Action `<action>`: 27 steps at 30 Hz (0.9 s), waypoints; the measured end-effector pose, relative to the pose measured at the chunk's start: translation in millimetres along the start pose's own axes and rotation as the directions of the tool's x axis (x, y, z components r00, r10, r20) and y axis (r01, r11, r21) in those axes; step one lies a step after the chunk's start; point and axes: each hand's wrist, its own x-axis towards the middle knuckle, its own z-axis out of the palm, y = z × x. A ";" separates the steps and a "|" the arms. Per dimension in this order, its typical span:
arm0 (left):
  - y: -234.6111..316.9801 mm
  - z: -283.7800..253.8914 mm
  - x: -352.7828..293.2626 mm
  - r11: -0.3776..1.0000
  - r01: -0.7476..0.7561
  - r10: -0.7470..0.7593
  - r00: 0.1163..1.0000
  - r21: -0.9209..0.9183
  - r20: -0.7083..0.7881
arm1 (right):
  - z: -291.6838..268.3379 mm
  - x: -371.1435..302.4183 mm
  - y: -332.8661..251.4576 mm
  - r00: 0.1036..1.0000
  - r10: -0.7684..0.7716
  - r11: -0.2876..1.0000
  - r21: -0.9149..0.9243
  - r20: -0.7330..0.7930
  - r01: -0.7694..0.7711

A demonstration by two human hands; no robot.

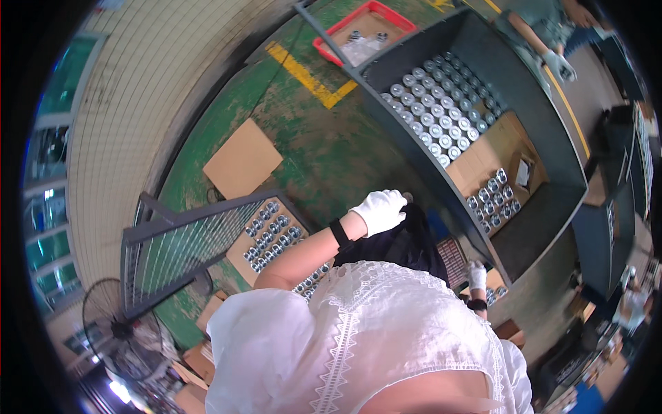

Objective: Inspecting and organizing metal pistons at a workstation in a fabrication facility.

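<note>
My left hand, in a white glove, is in front of my body over dark trousers. Its fingers are curled inward, and whatever they may hold is hidden. Lower on the right, my gloved right hand is beside the outer wall of a dark metal bin. Its fingers are too small to read. Close to that hand are a few metal parts on cardboard and a reddish-brown grid-like panel. Inside the bin stand rows of round silver metal parts, with further metal parts on a cardboard sheet.
On the left, a mesh-sided cart carries rows of metal parts. A cardboard sheet lies on the green floor; a red tray is beyond. A fan stands lower left. Another person's gloved hand is beyond the bin.
</note>
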 end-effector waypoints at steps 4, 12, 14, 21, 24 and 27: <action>4.5 -4.0 12.5 0.994 -0.108 0.102 0.981 0.023 0.165 | -21.1 -31.7 -40.4 0.829 -0.514 0.784 -0.512 -0.218 0.351; -2.7 -21.8 67.9 0.881 -0.395 0.277 0.877 0.260 0.393 | -54.3 -116.2 -53.7 0.804 -0.106 0.993 -0.100 -0.585 0.059; 6.7 -30.5 90.1 0.854 -0.456 0.339 0.853 0.251 0.396 | -75.9 -115.8 -57.0 0.816 0.061 0.998 0.041 -0.575 -0.046; 102.4 -115.5 185.5 0.781 -0.557 0.253 0.694 0.281 0.674 | -230.7 -121.1 -150.0 0.935 -0.195 0.968 -0.213 -0.296 0.135; 154.2 -160.2 232.3 0.800 -0.530 0.045 0.521 0.281 0.853 | -298.5 -68.3 -184.4 0.938 -0.333 0.882 -0.384 -0.098 0.273; 175.6 -145.3 325.8 0.800 -0.558 -0.166 0.151 0.222 0.975 | -304.4 66.8 -178.2 0.888 -0.453 0.678 -0.616 0.080 0.401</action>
